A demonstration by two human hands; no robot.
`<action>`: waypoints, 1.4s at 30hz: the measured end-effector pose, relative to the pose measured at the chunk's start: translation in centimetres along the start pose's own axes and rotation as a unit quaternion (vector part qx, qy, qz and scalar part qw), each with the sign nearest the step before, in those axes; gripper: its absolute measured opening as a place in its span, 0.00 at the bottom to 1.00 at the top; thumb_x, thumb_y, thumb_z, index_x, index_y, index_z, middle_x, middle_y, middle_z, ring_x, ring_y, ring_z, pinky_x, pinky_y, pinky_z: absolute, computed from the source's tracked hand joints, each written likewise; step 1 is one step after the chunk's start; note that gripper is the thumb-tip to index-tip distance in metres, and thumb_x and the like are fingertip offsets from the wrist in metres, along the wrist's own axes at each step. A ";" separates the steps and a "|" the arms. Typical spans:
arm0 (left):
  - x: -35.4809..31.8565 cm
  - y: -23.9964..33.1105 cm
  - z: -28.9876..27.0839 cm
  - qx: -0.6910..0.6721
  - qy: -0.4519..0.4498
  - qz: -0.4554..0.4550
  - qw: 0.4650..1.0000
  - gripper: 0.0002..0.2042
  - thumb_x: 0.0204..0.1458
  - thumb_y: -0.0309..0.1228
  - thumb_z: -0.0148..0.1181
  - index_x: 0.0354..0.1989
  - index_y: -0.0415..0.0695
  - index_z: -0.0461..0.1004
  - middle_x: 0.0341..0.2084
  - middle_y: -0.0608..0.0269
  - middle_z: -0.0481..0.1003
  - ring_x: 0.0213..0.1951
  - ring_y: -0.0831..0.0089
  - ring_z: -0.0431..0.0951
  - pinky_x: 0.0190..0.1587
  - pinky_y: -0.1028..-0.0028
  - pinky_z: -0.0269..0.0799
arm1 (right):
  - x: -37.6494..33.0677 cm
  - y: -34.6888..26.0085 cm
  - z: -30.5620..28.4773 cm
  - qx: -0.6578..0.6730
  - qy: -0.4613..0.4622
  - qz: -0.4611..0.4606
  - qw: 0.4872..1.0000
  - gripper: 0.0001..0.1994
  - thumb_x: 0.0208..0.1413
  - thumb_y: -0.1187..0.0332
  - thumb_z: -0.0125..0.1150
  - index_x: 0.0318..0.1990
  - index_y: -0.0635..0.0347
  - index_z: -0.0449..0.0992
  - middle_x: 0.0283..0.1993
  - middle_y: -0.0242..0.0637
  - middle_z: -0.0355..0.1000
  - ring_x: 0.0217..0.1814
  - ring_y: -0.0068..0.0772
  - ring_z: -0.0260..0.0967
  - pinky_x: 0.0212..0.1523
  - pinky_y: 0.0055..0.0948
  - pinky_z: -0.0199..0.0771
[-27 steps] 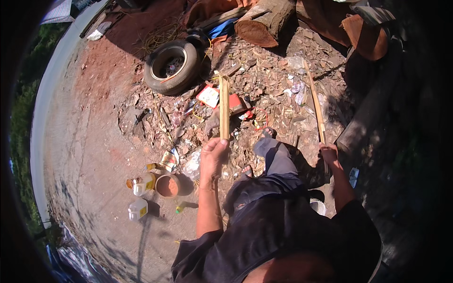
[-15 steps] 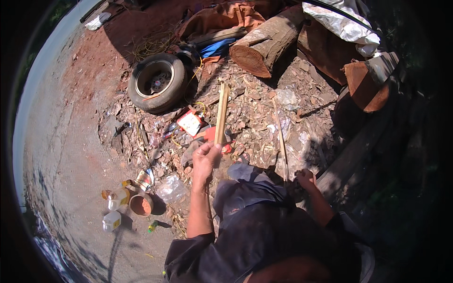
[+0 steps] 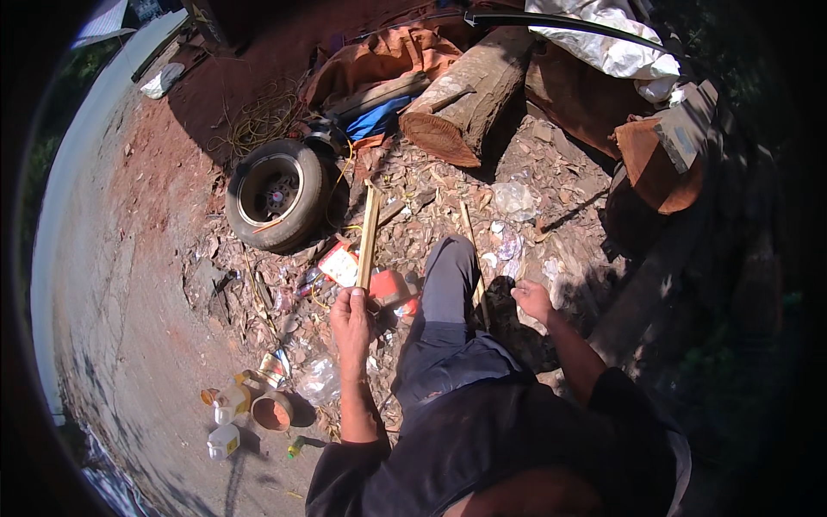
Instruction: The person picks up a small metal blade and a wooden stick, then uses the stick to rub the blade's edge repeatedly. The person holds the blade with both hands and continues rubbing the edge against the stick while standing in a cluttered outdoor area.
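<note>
My left hand [image 3: 351,314] is shut around the lower end of a flat pale wooden strip [image 3: 369,228], which points away from me toward the tyre. My right hand [image 3: 532,299] hovers over the littered ground with loosely spread fingers and holds nothing. A thin wooden stick [image 3: 472,250] lies along the far side of my raised leg in dark trousers [image 3: 444,302], a short gap left of my right hand. Under the left hand sit a red container [image 3: 394,289] and a white and red carton [image 3: 340,264].
An old tyre on its rim [image 3: 276,194] lies ahead on the left. A thick cut log [image 3: 469,103], brown cloth [image 3: 379,56] and white sheeting [image 3: 603,43] lie beyond. Plastic bottles and a clay bowl [image 3: 272,411] stand on the red earth at lower left. Wood chips cover the ground.
My right hand has let go of the thin stick, which now lies beside my leg. The left hand still holds the flat strip. My view has swung toward the log.
</note>
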State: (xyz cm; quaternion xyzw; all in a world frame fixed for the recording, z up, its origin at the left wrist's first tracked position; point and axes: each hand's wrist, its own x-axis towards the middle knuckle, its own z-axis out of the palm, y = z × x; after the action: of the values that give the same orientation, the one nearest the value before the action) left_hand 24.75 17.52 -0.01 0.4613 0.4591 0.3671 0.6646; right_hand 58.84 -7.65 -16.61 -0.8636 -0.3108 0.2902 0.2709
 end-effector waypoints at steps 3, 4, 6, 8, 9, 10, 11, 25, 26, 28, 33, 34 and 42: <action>1.8 0.8 1.0 -0.002 0.009 -0.031 0.999 0.14 0.69 0.38 0.46 0.33 0.44 0.72 0.19 0.70 0.73 0.17 0.87 0.65 0.19 0.83 0.59 | 0.4 0.4 -0.1 0.134 -0.069 0.115 0.982 0.10 0.62 0.65 0.59 0.42 0.63 0.78 0.29 0.32 0.73 0.28 0.22 0.70 0.28 0.27 0.71; 2.5 0.9 1.4 0.004 0.020 -0.040 0.999 0.16 0.69 0.40 0.44 0.33 0.44 0.71 0.20 0.69 0.74 0.17 0.86 0.66 0.19 0.83 0.59 | 0.3 0.4 -0.4 0.219 -0.099 0.203 0.949 0.09 0.63 0.66 0.58 0.41 0.62 0.78 0.27 0.29 0.70 0.26 0.18 0.66 0.24 0.24 0.68; 4.3 1.0 2.4 0.022 0.031 -0.018 0.999 0.17 0.68 0.40 0.43 0.33 0.42 0.72 0.20 0.67 0.74 0.17 0.85 0.65 0.19 0.83 0.59 | 0.2 0.4 -1.3 0.185 -0.076 0.202 0.959 0.12 0.61 0.61 0.58 0.43 0.60 0.77 0.28 0.29 0.72 0.27 0.20 0.69 0.24 0.23 0.70; 6.4 0.6 3.5 0.011 0.028 0.003 1.000 0.18 0.67 0.40 0.43 0.33 0.41 0.74 0.20 0.66 0.74 0.17 0.84 0.65 0.19 0.81 0.60 | 0.3 0.6 -2.4 0.180 -0.050 0.249 0.950 0.16 0.60 0.55 0.59 0.42 0.59 0.78 0.26 0.30 0.72 0.24 0.21 0.68 0.22 0.24 0.69; 7.3 0.4 3.8 -0.014 0.027 0.010 0.999 0.18 0.67 0.39 0.43 0.33 0.41 0.76 0.20 0.66 0.74 0.17 0.84 0.64 0.19 0.81 0.59 | 0.8 0.7 -3.0 0.192 -0.039 0.268 0.943 0.16 0.59 0.55 0.59 0.42 0.59 0.78 0.25 0.30 0.72 0.23 0.22 0.68 0.21 0.24 0.68; 8.7 0.3 4.1 -0.010 0.040 -0.019 0.999 0.17 0.66 0.38 0.45 0.33 0.40 0.76 0.20 0.67 0.74 0.17 0.84 0.64 0.20 0.81 0.59 | 1.4 0.8 -3.7 0.194 -0.029 0.283 0.939 0.16 0.59 0.55 0.60 0.41 0.60 0.78 0.25 0.31 0.72 0.22 0.22 0.68 0.21 0.24 0.68; 10.0 0.0 4.5 -0.022 0.039 -0.017 0.999 0.15 0.66 0.37 0.47 0.33 0.40 0.76 0.20 0.68 0.73 0.17 0.84 0.65 0.20 0.81 0.60 | 2.3 0.8 -4.3 0.173 -0.024 0.303 0.937 0.16 0.59 0.55 0.60 0.41 0.60 0.78 0.24 0.31 0.72 0.21 0.23 0.68 0.20 0.25 0.68; 38.5 2.9 7.1 -0.100 0.033 -0.085 0.991 0.09 0.56 0.26 0.64 0.43 0.40 0.72 0.26 0.70 0.74 0.21 0.87 0.66 0.20 0.84 0.58 | 48.9 -22.4 -5.7 0.178 0.008 0.201 0.963 0.15 0.62 0.54 0.58 0.42 0.56 0.76 0.38 0.27 0.71 0.34 0.22 0.69 0.27 0.29 0.73; 40.9 3.7 6.2 -0.064 0.045 -0.110 0.991 0.08 0.56 0.25 0.64 0.41 0.40 0.73 0.27 0.70 0.75 0.22 0.86 0.68 0.23 0.84 0.61 | 52.4 -23.8 -4.0 0.185 0.002 0.202 0.962 0.14 0.62 0.54 0.58 0.42 0.56 0.76 0.37 0.28 0.70 0.33 0.23 0.68 0.27 0.29 0.73; 44.5 5.2 3.8 -0.040 0.073 -0.109 0.991 0.07 0.55 0.24 0.64 0.40 0.40 0.73 0.27 0.71 0.75 0.25 0.85 0.69 0.26 0.83 0.63 | 58.5 -25.3 -0.5 0.153 -0.002 0.255 0.955 0.14 0.62 0.54 0.58 0.42 0.56 0.76 0.34 0.31 0.70 0.30 0.23 0.67 0.25 0.29 0.72; 49.4 7.5 -3.5 0.017 0.181 -0.153 0.971 0.08 0.56 0.25 0.65 0.31 0.46 0.69 0.23 0.73 0.71 0.23 0.85 0.65 0.26 0.83 0.60 | 69.9 -22.5 7.1 0.026 0.027 0.273 0.961 0.16 0.62 0.55 0.57 0.44 0.61 0.75 0.26 0.36 0.68 0.22 0.29 0.64 0.22 0.34 0.69; 49.7 7.6 -4.3 0.014 0.216 -0.159 0.963 0.08 0.56 0.23 0.64 0.31 0.47 0.69 0.23 0.73 0.70 0.22 0.85 0.65 0.25 0.83 0.59 | 71.7 -21.5 8.4 0.005 0.053 0.273 0.961 0.17 0.61 0.55 0.57 0.44 0.62 0.74 0.27 0.37 0.68 0.21 0.30 0.64 0.21 0.36 0.68; 48.0 6.1 -3.4 0.032 0.328 -0.289 0.899 0.07 0.57 0.25 0.60 0.29 0.46 0.68 0.18 0.70 0.69 0.18 0.81 0.66 0.21 0.79 0.60 | 82.7 -19.3 8.4 0.039 -0.041 0.400 0.915 0.32 0.62 0.47 0.54 0.61 0.69 0.66 0.57 0.53 0.70 0.58 0.51 0.69 0.45 0.48 0.78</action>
State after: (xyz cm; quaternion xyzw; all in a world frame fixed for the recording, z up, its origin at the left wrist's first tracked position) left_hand 35.95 64.05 -7.72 0.1830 0.7754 0.2747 0.5384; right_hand 98.66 64.89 -37.31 -0.8920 0.0613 0.4211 0.1523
